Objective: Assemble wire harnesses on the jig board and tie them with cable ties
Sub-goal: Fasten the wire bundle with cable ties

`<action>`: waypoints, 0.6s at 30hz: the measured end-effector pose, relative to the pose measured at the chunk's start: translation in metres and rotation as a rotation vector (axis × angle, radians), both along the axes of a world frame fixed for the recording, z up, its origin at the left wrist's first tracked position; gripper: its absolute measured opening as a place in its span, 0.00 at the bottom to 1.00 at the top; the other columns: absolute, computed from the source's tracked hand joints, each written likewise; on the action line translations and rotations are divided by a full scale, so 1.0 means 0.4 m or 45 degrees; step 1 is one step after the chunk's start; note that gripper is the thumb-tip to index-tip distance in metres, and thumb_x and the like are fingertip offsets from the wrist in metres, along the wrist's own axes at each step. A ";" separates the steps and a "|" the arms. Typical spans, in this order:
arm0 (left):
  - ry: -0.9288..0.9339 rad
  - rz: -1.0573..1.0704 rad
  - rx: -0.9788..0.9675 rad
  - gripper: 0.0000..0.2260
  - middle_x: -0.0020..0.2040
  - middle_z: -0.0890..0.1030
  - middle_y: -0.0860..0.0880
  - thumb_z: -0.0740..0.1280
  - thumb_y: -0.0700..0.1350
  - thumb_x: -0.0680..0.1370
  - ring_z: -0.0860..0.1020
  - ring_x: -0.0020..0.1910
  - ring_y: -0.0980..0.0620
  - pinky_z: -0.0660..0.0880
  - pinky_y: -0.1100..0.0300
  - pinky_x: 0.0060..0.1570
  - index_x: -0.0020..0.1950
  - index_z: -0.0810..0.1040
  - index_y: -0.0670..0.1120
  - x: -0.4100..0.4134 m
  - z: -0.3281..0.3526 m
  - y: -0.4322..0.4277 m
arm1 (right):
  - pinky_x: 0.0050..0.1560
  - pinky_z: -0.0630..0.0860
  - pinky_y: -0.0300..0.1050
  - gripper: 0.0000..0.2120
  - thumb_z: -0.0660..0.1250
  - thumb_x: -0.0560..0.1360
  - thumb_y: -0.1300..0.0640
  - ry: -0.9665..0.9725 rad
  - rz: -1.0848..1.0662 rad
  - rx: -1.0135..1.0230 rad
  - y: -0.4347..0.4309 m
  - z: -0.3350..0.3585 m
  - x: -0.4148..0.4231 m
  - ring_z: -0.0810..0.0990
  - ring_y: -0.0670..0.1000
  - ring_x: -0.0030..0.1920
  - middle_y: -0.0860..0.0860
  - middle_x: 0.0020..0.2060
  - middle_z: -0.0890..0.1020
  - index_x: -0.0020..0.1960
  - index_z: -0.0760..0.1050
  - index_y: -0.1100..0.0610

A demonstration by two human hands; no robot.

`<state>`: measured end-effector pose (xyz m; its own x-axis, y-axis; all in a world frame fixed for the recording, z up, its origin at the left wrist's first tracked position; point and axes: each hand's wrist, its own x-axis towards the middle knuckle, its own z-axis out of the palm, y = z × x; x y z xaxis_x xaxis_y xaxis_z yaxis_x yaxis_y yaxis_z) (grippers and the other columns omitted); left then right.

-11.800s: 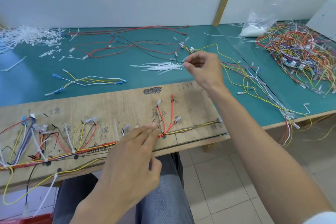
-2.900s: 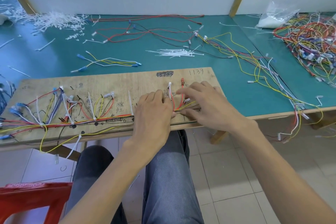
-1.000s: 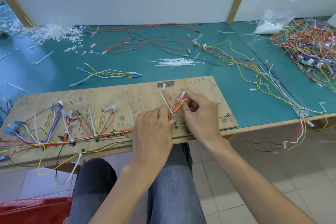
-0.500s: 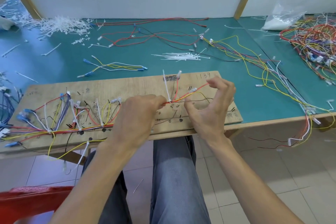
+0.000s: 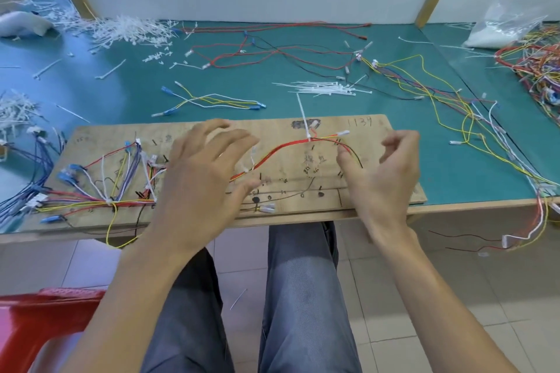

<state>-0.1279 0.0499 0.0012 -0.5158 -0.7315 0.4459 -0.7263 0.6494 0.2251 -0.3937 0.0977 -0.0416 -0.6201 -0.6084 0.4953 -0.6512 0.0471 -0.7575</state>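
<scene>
A wooden jig board [image 5: 378, 130] lies on the green table's front edge. A harness of red, yellow and black wires [image 5: 281, 147] arcs up off the board's middle, and a white cable tie [image 5: 304, 113] stands upright on it. My left hand [image 5: 200, 179] hovers over the board's middle with fingers spread, holding nothing. To the right of the arc, my right hand [image 5: 385, 179] hangs with loosely curled fingers and holds nothing. The harness's left part [image 5: 121, 197], with blue connectors, lies tied on the board.
A loose bundle of white cable ties [image 5: 327, 88] lies behind the board. Red and black wires [image 5: 272, 51] and yellow wires [image 5: 439, 100] sprawl across the table. Cut tie scraps [image 5: 127, 30] pile at the back left. A wire heap [image 5: 539, 66] sits far right.
Both hands have let go of the harness and drawn apart. The tied section now sags free in an arc above the board. The camera view shifted slightly.
</scene>
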 end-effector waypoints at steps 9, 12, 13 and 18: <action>0.123 0.288 0.450 0.28 0.64 0.79 0.56 0.75 0.50 0.77 0.77 0.64 0.49 0.76 0.49 0.57 0.74 0.68 0.58 0.130 -0.078 0.023 | 0.39 0.77 0.41 0.14 0.76 0.68 0.58 -0.110 0.221 0.024 -0.008 0.083 0.072 0.79 0.39 0.34 0.47 0.28 0.79 0.32 0.72 0.53; -0.019 0.238 0.342 0.12 0.63 0.81 0.53 0.73 0.47 0.79 0.77 0.64 0.47 0.77 0.48 0.56 0.61 0.81 0.50 0.129 -0.069 0.016 | 0.57 0.80 0.53 0.04 0.77 0.75 0.56 0.102 0.476 0.308 -0.010 0.045 0.103 0.84 0.49 0.50 0.46 0.46 0.88 0.49 0.87 0.52; -0.026 0.230 0.327 0.10 0.63 0.82 0.53 0.73 0.47 0.79 0.78 0.63 0.48 0.77 0.49 0.54 0.60 0.82 0.50 0.128 -0.070 0.016 | 0.57 0.80 0.56 0.06 0.77 0.76 0.56 0.136 0.511 0.372 -0.017 0.034 0.105 0.84 0.52 0.49 0.48 0.47 0.88 0.52 0.87 0.54; 0.062 0.199 0.248 0.08 0.56 0.84 0.52 0.75 0.45 0.78 0.80 0.57 0.49 0.78 0.52 0.48 0.57 0.84 0.48 0.131 -0.082 0.025 | 0.53 0.81 0.54 0.07 0.77 0.74 0.57 0.221 0.461 0.415 -0.053 0.019 0.090 0.83 0.50 0.45 0.46 0.43 0.86 0.52 0.87 0.53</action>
<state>-0.0754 0.0600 -0.0316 -0.3712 -0.8752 0.3101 -0.7998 0.4711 0.3720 -0.3576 0.0765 -0.0340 -0.2669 -0.9087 0.3211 -0.7843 0.0112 -0.6203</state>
